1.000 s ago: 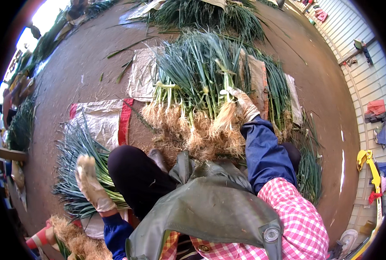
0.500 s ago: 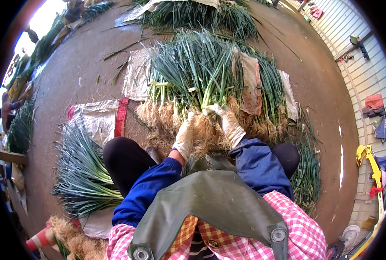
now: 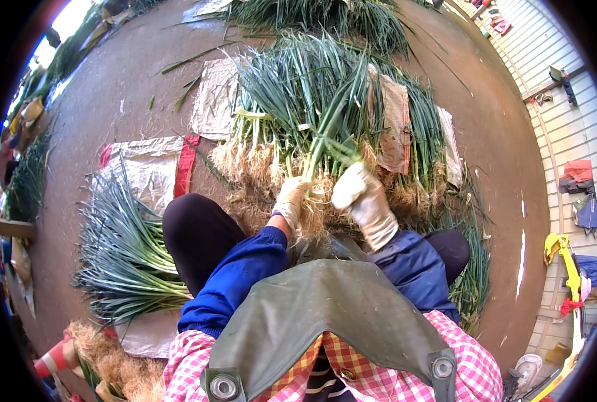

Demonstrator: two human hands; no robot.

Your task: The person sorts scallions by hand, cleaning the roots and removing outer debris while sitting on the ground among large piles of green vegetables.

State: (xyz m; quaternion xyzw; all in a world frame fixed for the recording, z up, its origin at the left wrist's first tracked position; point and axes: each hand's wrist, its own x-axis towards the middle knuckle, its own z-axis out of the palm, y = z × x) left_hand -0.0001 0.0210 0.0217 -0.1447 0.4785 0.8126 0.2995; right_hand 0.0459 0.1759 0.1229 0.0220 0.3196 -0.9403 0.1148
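My left hand (image 3: 290, 201), in a soiled whitish glove, is closed around the lower stems of some green onions (image 3: 320, 146). Their pale, stringy roots hang below the hand, and their leaves slant up to the right. Just right of these roots, my gloved right hand (image 3: 361, 191) is curled like a fist and slightly smeared by motion. A blurred green streak, like a leaf, lies at its fingers; whether they grip it I cannot make out. In front of both hands spreads a large heap of green onions (image 3: 292, 74), roots toward me.
More green onions (image 3: 127, 254) lie fanned out at my left, beside a white sack with red edging (image 3: 152, 167). A pale sack (image 3: 394, 124) covers part of the heap. Another pile (image 3: 325, 23) lies farther off. A yellow-framed object (image 3: 570, 275) stands by the right wall.
My right hand has moved back toward me and away from the stems, curling up. My left hand keeps its hold, and the held onions now lean more to the right.
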